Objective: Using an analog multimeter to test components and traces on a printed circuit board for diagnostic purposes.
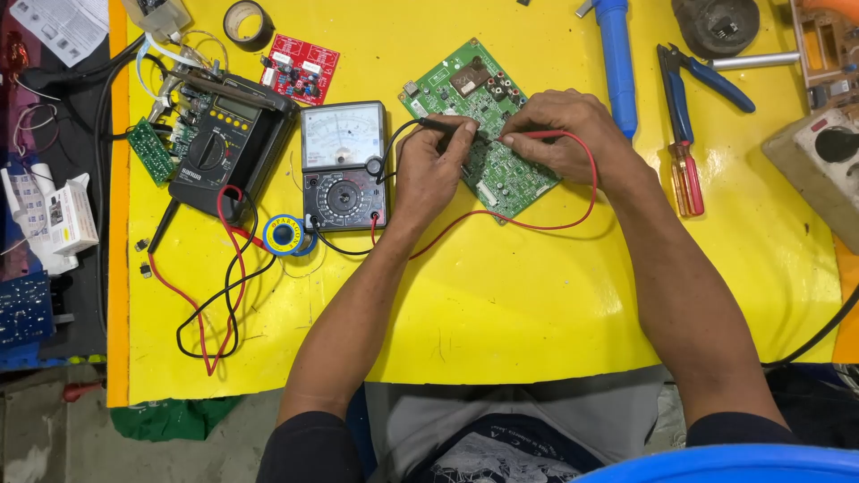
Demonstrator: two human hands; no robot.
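A green circuit board point(465, 98) lies tilted on the yellow table top point(501, 286). My left hand point(431, 170) rests on the board's lower left part and pinches a black test probe point(438, 125) whose tip touches the board. My right hand point(568, 134) covers the board's right side and pinches a red test probe point(537, 135) against it. Black and red leads run from the probes to an analog multimeter point(344, 165) just left of my left hand.
A black digital multimeter point(224, 143) with coiled leads, a small red board point(300, 69), a small green board point(150, 150), a tape roll point(246, 22) and a solder spool point(286, 235) lie at the left. A blue-handled tool point(617, 63), blue pliers point(684, 80) and a red screwdriver point(689, 179) lie at the right.
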